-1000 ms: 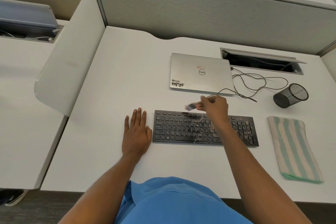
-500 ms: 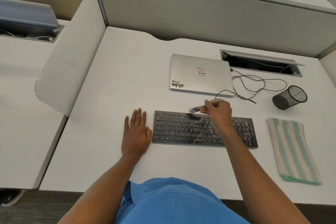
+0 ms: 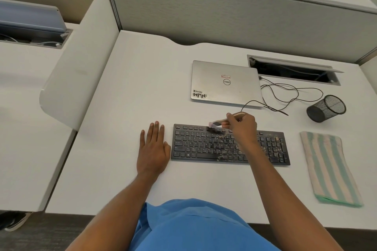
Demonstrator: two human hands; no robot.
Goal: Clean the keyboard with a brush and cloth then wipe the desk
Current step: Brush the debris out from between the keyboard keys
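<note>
The keyboard [image 3: 230, 144] lies flat on the white surface [image 3: 142, 87], square to the person, and everything else is best placed from it. Pale crumbs [image 3: 224, 141] speckle its middle keys and number pad, while its left third looks fairly clean, so the brushing step seems to be partway through.

The right hand [image 3: 241, 125] hovers over the keyboard's far edge, fingers curled and pinching the wooden handle of a small brush [image 3: 215, 123]. The brush slants down to the left, with its bristles at the top key rows near the middle. The tip is blurred, so the bristles are probably touching the keys, though that is not certain. Holding it low and angled like a pen likely lets the bristles flick grit out from between the keys.

The left hand [image 3: 153, 149] rests palm down just left of the keyboard, fingers straight and close together, thumb side right by its left edge. It holds nothing and looks placed to stop the board sliding under the strokes.

The striped cloth [image 3: 329, 167] lies folded well to the keyboard's right, within the right hand's reach for the wiping to come. Behind the keyboard sits a closed laptop [image 3: 225, 83], with a loose cable [image 3: 285, 91] and a tipped mesh cup [image 3: 326, 108] off to the far right.
</note>
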